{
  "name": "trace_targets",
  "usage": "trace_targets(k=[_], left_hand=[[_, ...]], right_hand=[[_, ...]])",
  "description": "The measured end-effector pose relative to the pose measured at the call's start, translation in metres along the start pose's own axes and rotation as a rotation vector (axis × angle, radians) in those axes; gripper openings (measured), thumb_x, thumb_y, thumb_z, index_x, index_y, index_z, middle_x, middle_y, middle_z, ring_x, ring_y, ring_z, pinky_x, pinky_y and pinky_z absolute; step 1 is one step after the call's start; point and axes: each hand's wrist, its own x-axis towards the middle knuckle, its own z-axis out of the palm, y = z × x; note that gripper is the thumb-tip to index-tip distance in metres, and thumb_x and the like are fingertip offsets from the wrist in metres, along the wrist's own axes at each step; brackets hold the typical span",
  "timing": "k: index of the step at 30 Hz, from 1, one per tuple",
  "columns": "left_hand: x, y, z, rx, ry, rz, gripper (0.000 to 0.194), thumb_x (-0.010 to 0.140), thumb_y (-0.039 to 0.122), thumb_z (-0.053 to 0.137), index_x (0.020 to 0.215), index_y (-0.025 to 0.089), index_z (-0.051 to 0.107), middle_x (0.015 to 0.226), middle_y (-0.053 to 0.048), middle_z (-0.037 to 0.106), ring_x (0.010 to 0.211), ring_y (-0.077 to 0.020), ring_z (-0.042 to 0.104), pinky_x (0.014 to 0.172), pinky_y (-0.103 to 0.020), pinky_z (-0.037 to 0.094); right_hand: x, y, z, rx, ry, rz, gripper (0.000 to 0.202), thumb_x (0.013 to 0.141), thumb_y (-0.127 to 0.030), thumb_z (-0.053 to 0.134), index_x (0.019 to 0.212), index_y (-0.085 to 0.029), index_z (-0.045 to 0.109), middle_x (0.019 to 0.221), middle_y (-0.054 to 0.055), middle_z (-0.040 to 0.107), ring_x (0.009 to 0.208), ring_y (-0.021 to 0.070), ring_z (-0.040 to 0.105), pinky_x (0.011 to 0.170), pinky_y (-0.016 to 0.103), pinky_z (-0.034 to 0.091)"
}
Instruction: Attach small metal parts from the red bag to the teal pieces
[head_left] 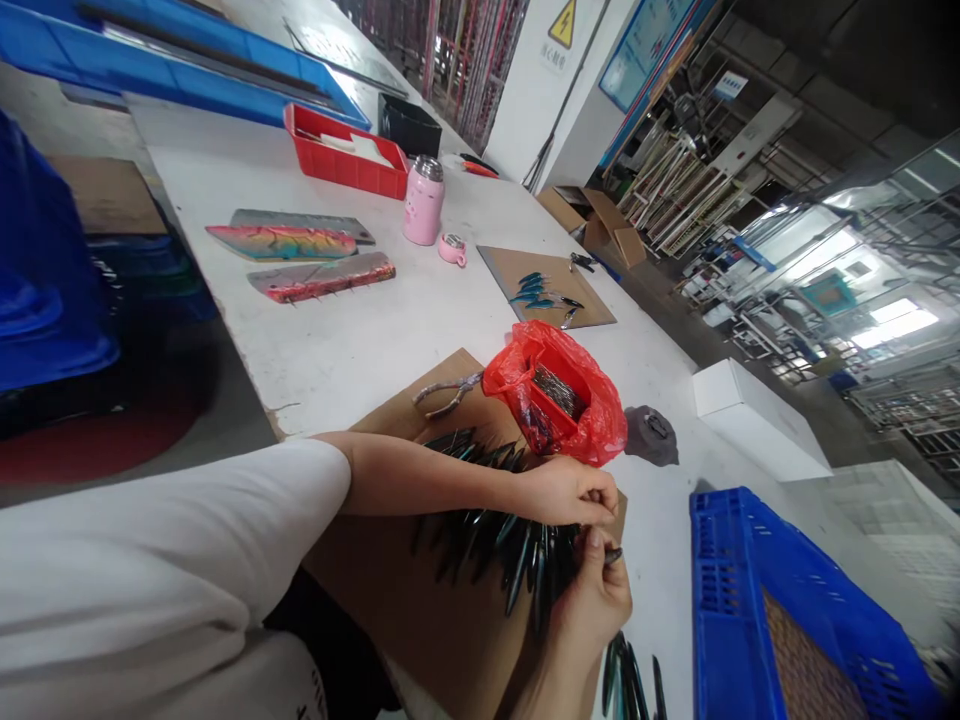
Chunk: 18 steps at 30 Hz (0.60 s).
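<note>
My right hand (598, 598) grips a dark slender fishing lure (613, 556), whose rounded end sticks out past the fingers. Just above it, my left hand (568, 492) is closed in a pinch; whatever is between its fingertips is too small to make out. The hands nearly meet over the edge of a brown cardboard sheet (420, 610). Many dark, glossy lures (525, 555) lie spread on the sheet, partly under my left forearm. Beyond that forearm, a red plastic bag (600, 400) surrounds a red box (559, 408) of thin metal pieces. Pliers (448, 392) rest beside the bag.
More lures (628, 680) lie by my right wrist. A blue crate (724, 600), a white box (757, 415) and a dark grey object (651, 435) stand to the right. Farther back are blue lures (534, 290) on cardboard, a pink flask (424, 203) and a red tray (345, 160).
</note>
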Motion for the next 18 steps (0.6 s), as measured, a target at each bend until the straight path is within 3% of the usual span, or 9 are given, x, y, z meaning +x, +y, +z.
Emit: trace_targets(k=[3,7,18], left_hand=[[-0.002,0.013,0.001,-0.154,0.028,-0.01,0.009,0.073,0.019,0.056,0.079,0.013,0.053,0.074,0.0,0.058,0.067,-0.0065,0.053,0.062,-0.016,0.041],[-0.007,0.023,0.006,-0.339,-0.037,-0.057,0.011,0.072,0.019,0.057,0.076,0.013,0.05,0.069,0.0,0.056,0.064,-0.0073,0.054,0.061,-0.018,0.043],[-0.008,0.013,0.009,-0.185,-0.052,-0.04,0.013,0.072,0.024,0.059,0.077,0.013,0.053,0.072,0.0,0.057,0.068,-0.0077,0.054,0.059,-0.016,0.041]], right_hand=[[0.0,0.002,-0.001,-0.102,0.013,-0.097,0.034,0.07,-0.044,0.056,0.086,-0.014,0.062,0.077,0.002,0.062,0.077,0.0151,0.054,0.073,0.027,0.043],[0.0,0.006,-0.002,-0.139,0.035,-0.076,0.043,0.069,-0.046,0.057,0.095,-0.012,0.061,0.086,0.007,0.064,0.083,0.0179,0.055,0.075,0.029,0.043],[-0.005,0.002,0.001,-0.081,0.045,-0.033,0.048,0.067,-0.045,0.059,0.102,-0.012,0.06,0.093,0.008,0.065,0.083,0.0184,0.057,0.074,0.027,0.045]])
